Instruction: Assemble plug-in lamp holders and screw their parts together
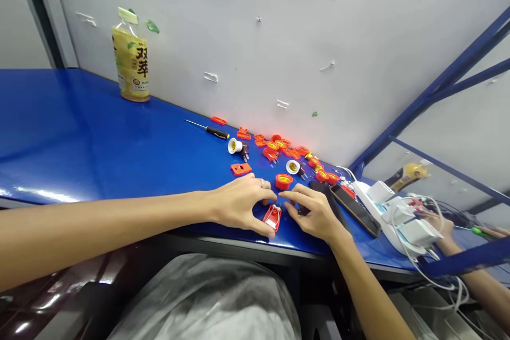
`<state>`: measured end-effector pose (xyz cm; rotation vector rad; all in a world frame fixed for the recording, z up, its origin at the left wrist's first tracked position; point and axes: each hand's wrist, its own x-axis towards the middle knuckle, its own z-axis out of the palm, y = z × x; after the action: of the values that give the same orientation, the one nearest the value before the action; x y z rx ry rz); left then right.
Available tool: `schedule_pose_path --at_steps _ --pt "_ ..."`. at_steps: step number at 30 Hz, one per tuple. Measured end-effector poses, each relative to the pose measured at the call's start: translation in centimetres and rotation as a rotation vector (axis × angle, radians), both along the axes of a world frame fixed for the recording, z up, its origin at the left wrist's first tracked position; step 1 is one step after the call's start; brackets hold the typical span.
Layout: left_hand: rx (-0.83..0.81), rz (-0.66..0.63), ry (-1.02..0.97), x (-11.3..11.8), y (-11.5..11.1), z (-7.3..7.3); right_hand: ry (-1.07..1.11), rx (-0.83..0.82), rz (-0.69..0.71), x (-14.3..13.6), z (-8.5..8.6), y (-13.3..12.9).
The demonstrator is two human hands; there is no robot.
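My left hand [245, 203], with a ring on one finger, curves around a red plastic plug housing [272, 218] near the table's front edge. The thumb rests at its lower end and the index finger at its top. The housing lies with its inside up, showing a white part and thin wires. At its upper right my right hand [314, 212] is curled, fingertips close to the wire ends; whatever sits between them is too small to make out. Just beyond stands a red lamp socket [283, 181] with a brass-coloured inside. A red cover piece [241, 169] lies past my left hand.
A screwdriver [215, 132], white lamp sockets [235, 145] with plugs and several red parts [271, 150] lie along the wall. To the right are a phone [354, 210] and a power strip [366, 194] with chargers. A bottle [132, 61] stands far left. Another person's hand [436, 223] is beyond the blue frame.
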<state>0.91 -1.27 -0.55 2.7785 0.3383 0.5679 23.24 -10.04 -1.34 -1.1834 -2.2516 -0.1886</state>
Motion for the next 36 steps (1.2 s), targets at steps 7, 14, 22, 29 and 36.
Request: schedule_pose_path --at_steps 7,14,22,29,36 --pt "0.13 -0.047 -0.032 -0.4 -0.3 0.2 -0.007 -0.086 0.0 -0.1 0.1 -0.2" --pt "0.182 -0.093 -0.032 -0.6 0.1 0.2 0.061 -0.208 0.022 -0.2 0.9 -0.1" --pt "0.167 -0.139 -0.071 -0.2 0.7 -0.7 0.101 -0.29 0.04 -0.5 1.2 0.4" --pt "0.136 -0.188 -0.049 -0.1 0.7 -0.5 0.103 -0.309 0.006 -1.0 1.3 0.6" --pt "0.192 -0.214 -0.032 0.0 0.8 -0.6 -0.09 -0.127 0.129 -0.4 0.8 0.6"
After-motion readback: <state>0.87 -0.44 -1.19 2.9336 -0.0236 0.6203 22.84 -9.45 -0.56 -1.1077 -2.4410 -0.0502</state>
